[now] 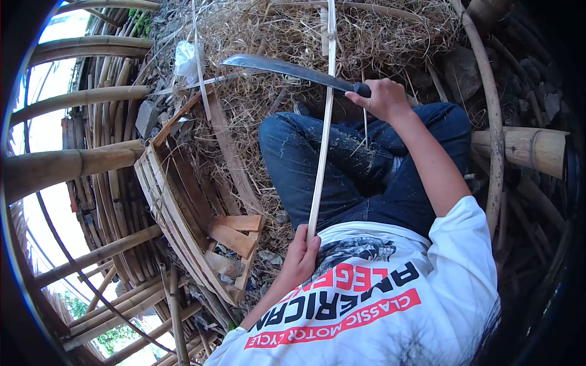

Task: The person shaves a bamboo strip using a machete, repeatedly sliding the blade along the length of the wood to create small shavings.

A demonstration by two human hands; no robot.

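Observation:
My left hand (300, 256) grips the near end of a long thin bamboo strip (322, 146) that runs away from me over my jeans-clad legs (342, 165). My right hand (381, 97) is closed on the dark handle of a long curved machete (287, 68). The blade lies across the strip near its far part, pointing left. I am sitting on the ground in a white printed T-shirt.
A pile of dry shavings and straw (293, 30) covers the ground ahead. A wooden crate frame (183, 201) lies at my left. Thick bamboo poles (79, 161) stand left, another pole (525, 149) at right. A white plastic bag (186, 58) sits in the straw.

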